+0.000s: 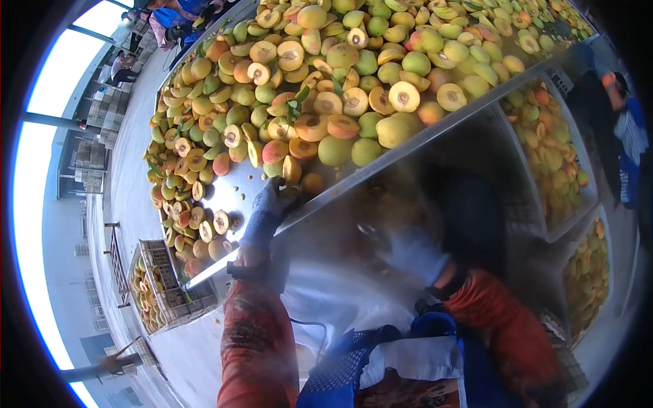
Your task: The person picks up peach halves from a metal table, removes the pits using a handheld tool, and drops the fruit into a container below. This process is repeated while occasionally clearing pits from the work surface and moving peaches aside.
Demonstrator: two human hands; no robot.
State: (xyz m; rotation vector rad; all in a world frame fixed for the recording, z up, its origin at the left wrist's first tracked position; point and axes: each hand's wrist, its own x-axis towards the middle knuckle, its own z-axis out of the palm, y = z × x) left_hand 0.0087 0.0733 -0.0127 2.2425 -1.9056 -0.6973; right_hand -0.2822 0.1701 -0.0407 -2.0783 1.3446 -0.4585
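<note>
Halved and whole yellow-green fruit [333, 102] lies heaped on a metal table [235, 197]. My left hand [272, 197], in a grey glove, reaches over the table's near edge, with its fingertips at the fruit beside a halved piece. Its fingers are dark and partly hidden, so any grip is unclear. Nearer my body, on the right, my right hand [411, 253] is in a pale glove below the table edge. Motion smears its fingers, and a blurred shape lies just left of them.
Crates of fruit stand at the right [547, 156] and lower right [588, 279]. Another crate [163, 289] sits on the floor at the left. A person in blue [629, 136] is at the far right; others are at the upper left, near stacked crates [92, 156].
</note>
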